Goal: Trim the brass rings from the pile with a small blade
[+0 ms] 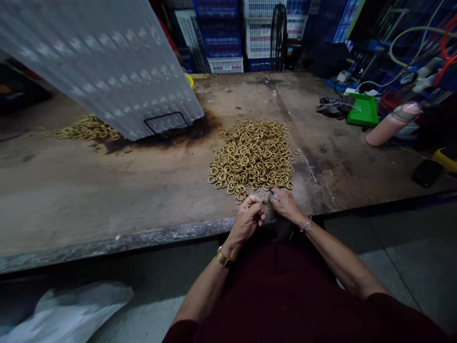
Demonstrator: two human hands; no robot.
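A large heap of brass-coloured rings [253,155] lies on the worn wooden table [160,190], close to its front edge. Just in front of the heap, my left hand [249,215] pinches a brass ring [263,200] between thumb and fingers. Another ring seems tucked in the same hand. My right hand [284,204] is closed round a slim, dark-tipped tool [273,193], held close to the ring; its exact kind is too small to make out. Both hands are near each other, low over the table edge.
A tall grey ribbed stack [143,76] stands left of the heap, with a second ring pile [87,128] beside it. To the right are a green tray [363,109], a pink bottle [392,125] and a dark phone-like object [427,172]. Plastic crates [223,40] rise behind.
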